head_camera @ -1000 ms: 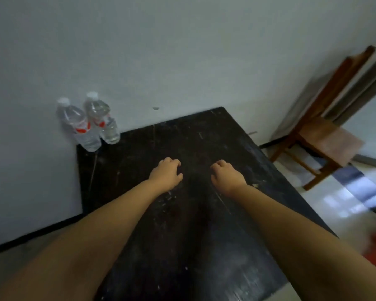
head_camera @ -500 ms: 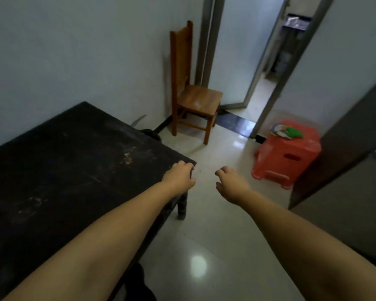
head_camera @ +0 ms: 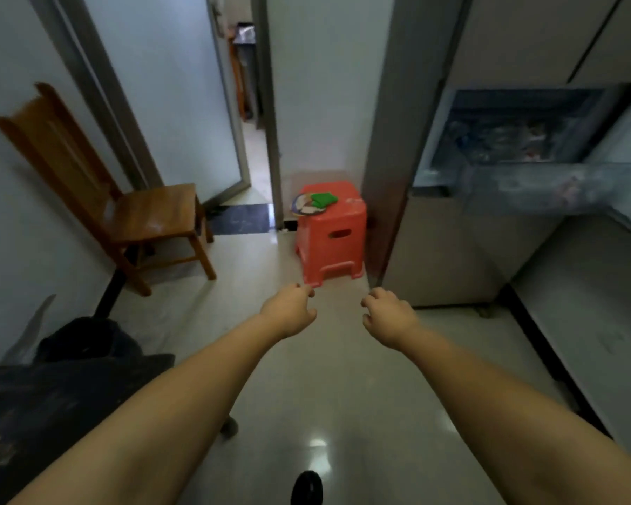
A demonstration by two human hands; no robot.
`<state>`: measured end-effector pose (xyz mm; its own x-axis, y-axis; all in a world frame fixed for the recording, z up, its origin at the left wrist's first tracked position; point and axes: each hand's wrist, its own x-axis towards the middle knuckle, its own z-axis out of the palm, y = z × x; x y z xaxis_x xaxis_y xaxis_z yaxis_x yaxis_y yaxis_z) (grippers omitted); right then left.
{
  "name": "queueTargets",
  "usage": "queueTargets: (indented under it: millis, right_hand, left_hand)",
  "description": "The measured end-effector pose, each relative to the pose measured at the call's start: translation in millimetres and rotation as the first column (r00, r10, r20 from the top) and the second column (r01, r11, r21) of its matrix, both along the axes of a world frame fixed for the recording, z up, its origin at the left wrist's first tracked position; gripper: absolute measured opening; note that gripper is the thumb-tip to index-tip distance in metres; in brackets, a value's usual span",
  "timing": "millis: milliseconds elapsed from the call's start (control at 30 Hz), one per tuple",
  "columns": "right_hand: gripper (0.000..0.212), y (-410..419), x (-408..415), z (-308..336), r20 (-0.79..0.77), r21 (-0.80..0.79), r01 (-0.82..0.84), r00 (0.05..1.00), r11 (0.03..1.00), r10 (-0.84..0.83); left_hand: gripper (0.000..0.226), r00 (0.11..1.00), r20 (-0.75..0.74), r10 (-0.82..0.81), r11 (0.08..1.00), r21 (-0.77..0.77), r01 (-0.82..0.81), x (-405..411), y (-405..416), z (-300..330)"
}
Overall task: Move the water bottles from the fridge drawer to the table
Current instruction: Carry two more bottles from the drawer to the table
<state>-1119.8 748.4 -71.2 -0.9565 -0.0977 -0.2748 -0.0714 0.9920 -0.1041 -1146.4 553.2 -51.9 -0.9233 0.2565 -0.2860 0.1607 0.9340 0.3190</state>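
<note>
Near field: dark table (head_camera: 44, 406), only its corner in view at lower left, scuffed with pale marks. Both forearms extend forward over the pale tiled floor (head_camera: 328, 388); left hand (head_camera: 288, 311) and right hand (head_camera: 388, 315) hang with fingers loosely curled, grasping nothing. Middle field: wooden chair (head_camera: 124, 209) against the left wall; red plastic stool (head_camera: 330, 231) ahead of the hands, carrying a green object (head_camera: 323, 199) and a round patterned item, too blurred to identify. Far field, upper right, well apart from the right hand: open fridge drawer (head_camera: 518, 129), translucent, its contents blurred; individual water bottles cannot be told apart
</note>
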Motion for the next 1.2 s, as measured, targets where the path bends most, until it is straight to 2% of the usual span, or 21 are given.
queueTargets:
  millis: [267,533,733,900,1033,1200]
  right_hand:
    - [0.031,109,-31,31,-0.08,-0.011,0.328,0.941,0.945,-0.328]
    - [0.037,234,-61,32,-0.071,-0.049,0.529,0.844,0.847,-0.531]
    - [0.037,347,-114,33,-0.091,-0.102,0.599,0.789,0.794,-0.607]
    - [0.038,439,-167,53,-0.091,-0.09,0.612,0.781,0.786,-0.618]
    - [0.04,486,-210,65,-0.101,-0.142,0.612,0.773,0.778,-0.627]
    - [0.037,517,-266,70,-0.122,-0.275,0.605,0.749,0.747,-0.652]
  left_hand:
    - [0.041,0.946,-0.038,-0.322,0.946,0.006,0.323,-93,109,23]
    - [0.045,0.826,-0.049,-0.561,0.827,-0.015,0.561,-152,251,32]
    - [0.045,0.794,-0.098,-0.6,0.799,-0.01,0.602,-220,367,40]
    - [0.042,0.801,-0.147,-0.581,0.806,0.034,0.591,-277,458,65]
    - [0.037,0.814,-0.242,-0.529,0.82,0.104,0.563,-323,504,79]
    - [0.038,0.825,-0.208,-0.525,0.832,0.075,0.549,-386,542,82]
